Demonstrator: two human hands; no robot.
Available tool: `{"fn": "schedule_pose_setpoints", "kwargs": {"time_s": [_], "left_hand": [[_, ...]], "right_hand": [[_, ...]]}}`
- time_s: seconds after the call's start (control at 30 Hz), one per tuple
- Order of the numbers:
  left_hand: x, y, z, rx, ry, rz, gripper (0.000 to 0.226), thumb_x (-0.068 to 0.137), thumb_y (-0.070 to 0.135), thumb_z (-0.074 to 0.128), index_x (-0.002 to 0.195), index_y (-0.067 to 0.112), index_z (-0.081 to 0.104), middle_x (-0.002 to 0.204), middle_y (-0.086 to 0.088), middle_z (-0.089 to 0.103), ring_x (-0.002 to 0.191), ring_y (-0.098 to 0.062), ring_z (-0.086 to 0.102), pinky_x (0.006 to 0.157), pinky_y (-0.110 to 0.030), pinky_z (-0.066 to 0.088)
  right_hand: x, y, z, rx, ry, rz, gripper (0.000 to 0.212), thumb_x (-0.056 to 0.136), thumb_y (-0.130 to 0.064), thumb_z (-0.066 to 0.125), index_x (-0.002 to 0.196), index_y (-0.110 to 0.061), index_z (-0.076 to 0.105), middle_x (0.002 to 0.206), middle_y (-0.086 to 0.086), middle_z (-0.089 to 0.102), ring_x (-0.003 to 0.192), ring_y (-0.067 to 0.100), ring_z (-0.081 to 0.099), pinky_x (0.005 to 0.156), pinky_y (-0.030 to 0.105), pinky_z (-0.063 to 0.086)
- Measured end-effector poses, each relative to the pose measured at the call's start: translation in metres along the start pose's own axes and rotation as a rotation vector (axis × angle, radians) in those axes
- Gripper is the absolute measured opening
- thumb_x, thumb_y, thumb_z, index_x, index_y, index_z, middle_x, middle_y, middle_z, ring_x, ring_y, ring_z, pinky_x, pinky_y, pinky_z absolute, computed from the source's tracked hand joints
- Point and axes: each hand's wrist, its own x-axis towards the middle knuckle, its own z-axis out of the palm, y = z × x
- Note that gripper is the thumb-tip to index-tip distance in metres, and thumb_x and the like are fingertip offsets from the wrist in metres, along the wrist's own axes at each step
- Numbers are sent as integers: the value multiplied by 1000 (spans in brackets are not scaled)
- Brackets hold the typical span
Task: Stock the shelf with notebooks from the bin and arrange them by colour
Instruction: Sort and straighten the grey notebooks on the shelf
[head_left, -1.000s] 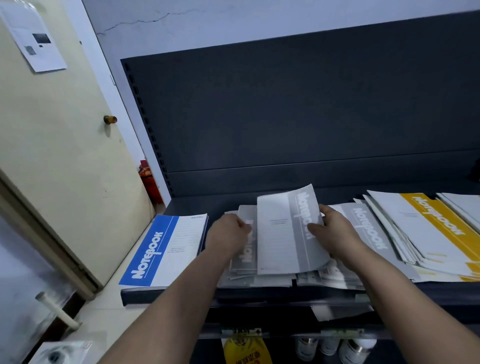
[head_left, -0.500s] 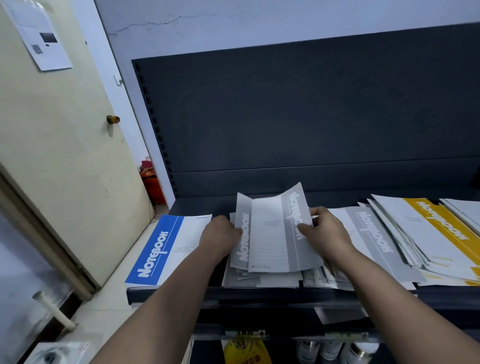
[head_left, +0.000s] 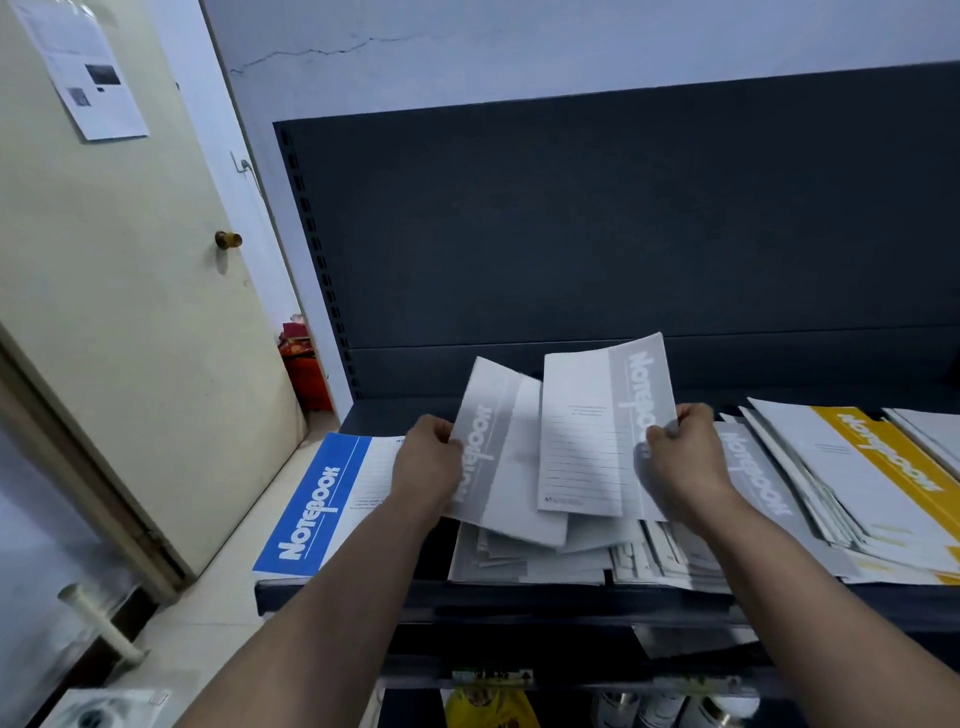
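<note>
My left hand (head_left: 427, 467) grips the left edge of a grey notebook (head_left: 501, 462), lifted and tilted over the grey pile (head_left: 524, 564) on the dark shelf (head_left: 467, 595). A second grey notebook (head_left: 587, 431) stands raised in my right hand (head_left: 680, 457), which pinches its right edge. Its cover bends slightly. A blue notebook (head_left: 322, 504) lies flat at the shelf's left end. More grey notebooks (head_left: 753, 483) lie to the right, then a yellow stack (head_left: 883, 467).
The shelf's dark back panel (head_left: 623, 234) rises behind the notebooks. A cream door (head_left: 104, 312) with a brass knob (head_left: 227, 239) stands at the left, with a red object (head_left: 304, 369) on the floor beyond it. Bottles (head_left: 670, 709) and a yellow bag (head_left: 491, 709) sit on the lower shelf.
Both hands have lifted the two grey notebooks higher and pulled them apart, the left one going left and the right one rising upright. The view has shifted slightly.
</note>
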Motion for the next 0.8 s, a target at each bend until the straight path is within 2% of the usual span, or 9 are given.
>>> {"fn": "schedule_pose_setpoints", "kwargs": {"time_s": [0.1, 0.17, 0.23, 0.37, 0.43, 0.5, 0.6, 0.7, 0.8], "left_hand": [[10, 7, -4, 344, -120, 193, 20, 91, 19, 55, 103, 28, 69, 99, 7, 68, 95, -18, 63, 82, -32, 52], [14, 11, 0, 404, -85, 309, 20, 90, 27, 60, 103, 36, 72, 101, 13, 71, 101, -14, 63, 86, -34, 50], [13, 13, 4, 333, 19, 356, 19, 87, 33, 65, 104, 39, 72, 104, 13, 71, 105, -14, 61, 92, -41, 48], [8, 2, 0, 260, 53, 217, 42, 86, 33, 70, 126, 23, 63, 118, 0, 68, 112, -21, 59, 93, -40, 50], [6, -5, -8, 289, 15, 127, 48, 86, 32, 70, 129, 17, 59, 122, -2, 65, 112, -21, 59, 91, -36, 49], [-2, -8, -17, 264, -27, 88, 46, 85, 30, 71, 126, 14, 60, 119, -3, 66, 109, -21, 60, 90, -33, 50], [-24, -12, -29, 203, -116, 91, 27, 82, 30, 74, 105, 16, 69, 100, 2, 70, 97, -15, 63, 86, -33, 52], [-47, -12, -39, 196, -272, 92, 20, 80, 32, 77, 80, 15, 68, 77, 4, 69, 67, -7, 61, 61, -24, 49], [-62, -9, -40, 106, -530, -45, 20, 85, 25, 73, 78, 10, 62, 67, -2, 69, 49, -8, 56, 45, -19, 42]], "right_hand": [[4, 0, -3, 10, 0, 18, 15, 90, -7, 46, 102, -12, 37, 80, 1, 50, 68, 20, 51, 62, 35, 46], [5, 0, -4, 12, -1, 15, 14, 91, -8, 45, 102, -13, 38, 80, 2, 52, 67, 20, 52, 62, 35, 47], [5, 0, -5, 9, -13, 1, 14, 91, -8, 46, 102, -13, 40, 79, 2, 52, 67, 20, 52, 61, 33, 45], [2, 1, 1, -58, -127, -22, 13, 91, -13, 49, 103, -15, 44, 85, 4, 57, 76, 24, 57, 69, 37, 48], [-1, 0, 6, -83, -181, -39, 13, 91, -14, 49, 103, -17, 45, 91, 5, 61, 82, 26, 60, 74, 40, 49], [-3, -4, 13, -139, -224, -82, 11, 92, -15, 50, 102, -17, 46, 90, 3, 61, 83, 25, 60, 72, 38, 48], [-3, -12, 22, -258, -290, -191, 9, 92, -14, 52, 99, -16, 47, 89, -2, 60, 81, 21, 57, 68, 35, 42], [0, -17, 31, -387, -342, -300, 12, 93, -15, 50, 104, -16, 46, 93, -3, 59, 87, 24, 57, 71, 34, 42], [3, -22, 39, -512, -394, -369, 15, 95, -19, 45, 110, -17, 43, 100, 1, 60, 92, 27, 58, 73, 35, 42]]}}
